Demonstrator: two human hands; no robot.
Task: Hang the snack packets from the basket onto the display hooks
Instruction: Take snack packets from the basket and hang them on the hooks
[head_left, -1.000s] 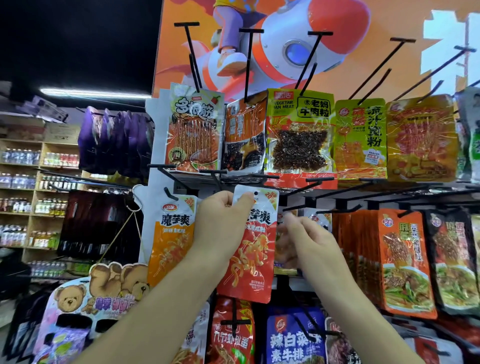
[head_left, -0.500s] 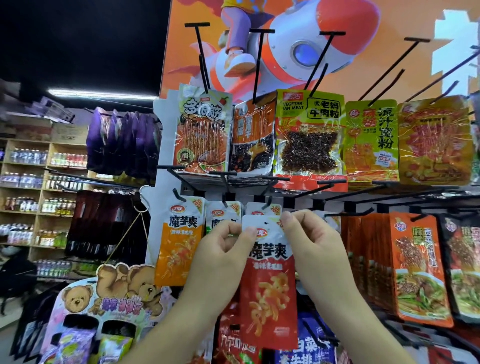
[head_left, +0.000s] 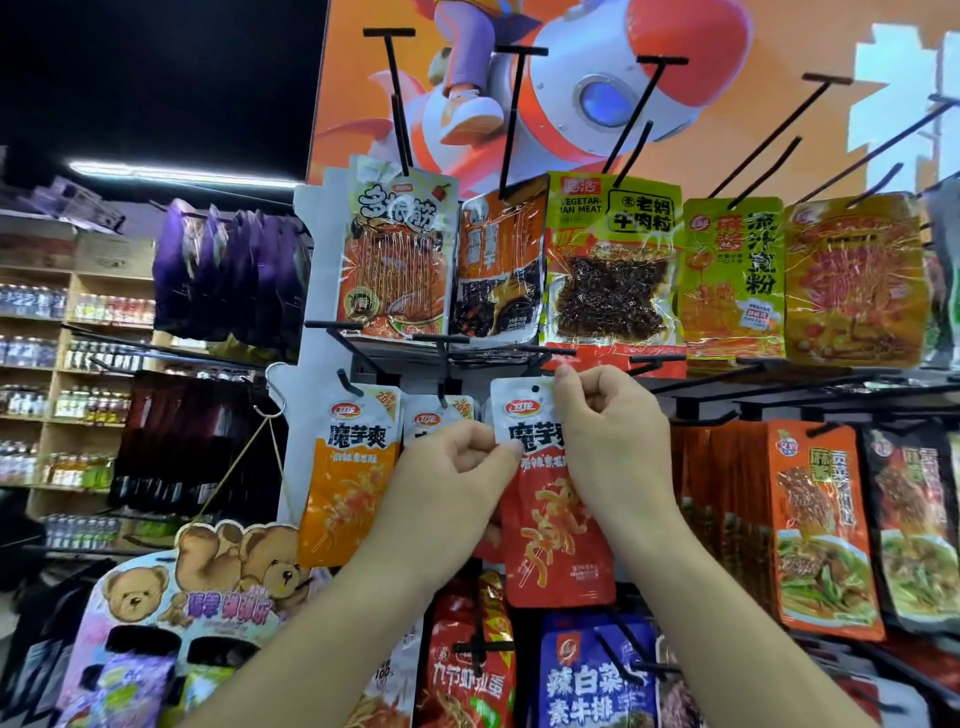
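The left hand (head_left: 457, 467) pinches the snack packet's (head_left: 556, 551) left edge and the right hand (head_left: 608, 431) pinches its top right corner. It is flat glossy foil between them: white top, round punch hole, red below. It sits just under a black wire hook (head_left: 545, 351) above the right hand. An orange twin packet (head_left: 348, 483) hangs left of the left hand.

An orange poster (head_left: 779, 41) with a white-and-red rocket (head_left: 597, 78) fills the view from twelve to two o'clock; a lit ceiling tube (head_left: 176, 174) glows at ten o'clock under a dark ceiling; wooden shelves (head_left: 67, 374) stocked with rows of bottles (head_left: 31, 301) stand at nine o'clock, a cardboard box (head_left: 111, 254) on top; a cut-out card of teddy bears (head_left: 208, 571) sits at seven o'clock, a white S-hook (head_left: 270, 387) with string just above it.
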